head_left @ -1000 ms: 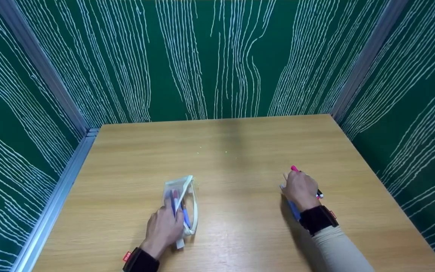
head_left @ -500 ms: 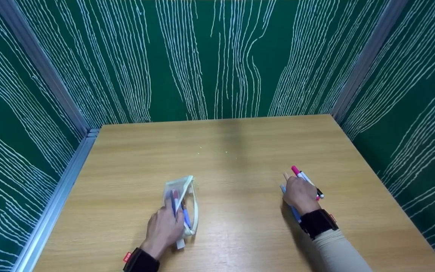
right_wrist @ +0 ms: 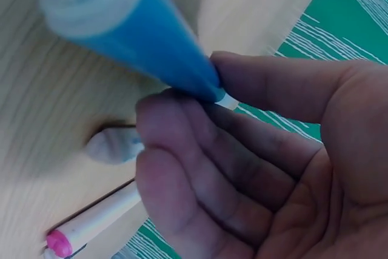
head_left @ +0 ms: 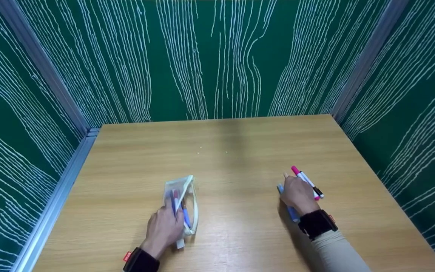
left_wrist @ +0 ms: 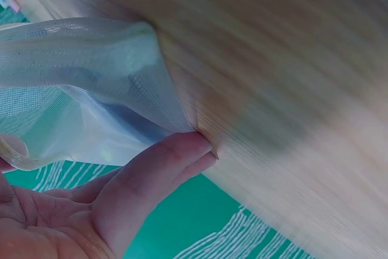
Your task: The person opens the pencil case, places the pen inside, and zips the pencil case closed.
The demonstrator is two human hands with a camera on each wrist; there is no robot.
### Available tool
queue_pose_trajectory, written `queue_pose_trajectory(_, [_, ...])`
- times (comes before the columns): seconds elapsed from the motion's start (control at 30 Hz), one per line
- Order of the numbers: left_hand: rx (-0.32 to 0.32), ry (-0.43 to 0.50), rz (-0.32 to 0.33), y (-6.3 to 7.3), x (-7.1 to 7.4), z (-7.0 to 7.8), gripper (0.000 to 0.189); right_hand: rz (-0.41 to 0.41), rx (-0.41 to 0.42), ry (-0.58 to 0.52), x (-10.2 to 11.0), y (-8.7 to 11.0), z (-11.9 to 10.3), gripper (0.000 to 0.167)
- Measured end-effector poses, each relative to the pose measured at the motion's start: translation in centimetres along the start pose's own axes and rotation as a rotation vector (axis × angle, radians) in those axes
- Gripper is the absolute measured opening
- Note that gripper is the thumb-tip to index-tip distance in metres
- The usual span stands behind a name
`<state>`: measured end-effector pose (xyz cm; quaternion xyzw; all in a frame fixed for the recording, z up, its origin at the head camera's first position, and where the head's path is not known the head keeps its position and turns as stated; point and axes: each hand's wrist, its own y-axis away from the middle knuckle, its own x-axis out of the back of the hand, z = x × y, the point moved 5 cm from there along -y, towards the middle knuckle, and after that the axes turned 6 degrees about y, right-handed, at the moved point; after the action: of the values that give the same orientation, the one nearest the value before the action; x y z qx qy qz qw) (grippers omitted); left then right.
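Observation:
My left hand point(head_left: 162, 227) grips a pale mesh pencil pouch point(head_left: 174, 184) by its left side. Its zip mouth gapes to the right, and pens point(head_left: 185, 217) show inside. The thumb presses the mesh point(left_wrist: 79, 59) in the left wrist view. On the right side of the table my right hand point(head_left: 299, 194) pinches a blue tube point(head_left: 293, 214) with a translucent whitish end, between thumb and fingertips. The blue tube point(right_wrist: 151, 34) is tilted above the wood in the right wrist view. Beside this hand lie a pink-capped marker point(head_left: 295, 170) and a white marker with a black part point(head_left: 308, 179).
A whitish rounded tip point(right_wrist: 112, 145) pokes out behind my right fingers; the rest of it is hidden. Small white specks point(head_left: 226, 152) dot the wooden table point(head_left: 240, 219). Green walls with white wavy lines point(head_left: 240, 56) enclose its back and sides.
My right hand has shifted slightly left with the blue tube, away from the two markers, which now show more fully. My left hand and the pouch have stayed put.

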<state>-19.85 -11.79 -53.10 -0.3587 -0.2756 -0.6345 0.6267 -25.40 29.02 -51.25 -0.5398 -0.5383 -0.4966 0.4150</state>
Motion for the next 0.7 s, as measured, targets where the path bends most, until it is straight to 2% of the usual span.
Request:
queue_pose_trajectory(0.2, [0.023, 0.008, -0.012, -0.1, 0.0, -0.1, 0.06, -0.02, 0.019, -0.051, 0.2, 0.3, -1.2, 0.03])
queue_pose_trajectory(0.33, [0.029, 0.012, -0.021, -0.1, 0.0, -0.1, 0.061, -0.05, 0.033, -0.163, 0.3, 0.5, -2.2, 0.042])
queue_pose_trajectory(0.47, [0.029, 0.02, -0.023, 0.0, 0.0, -0.1, 0.064, -0.084, 0.049, -0.285, 0.2, 0.5, -3.5, 0.037])
queue_pose_trajectory(0.7, [-0.001, 0.008, -0.003, 0.0, 0.0, 0.1, 0.06, -0.075, 0.076, -0.377, -0.3, 0.6, -5.4, 0.022])
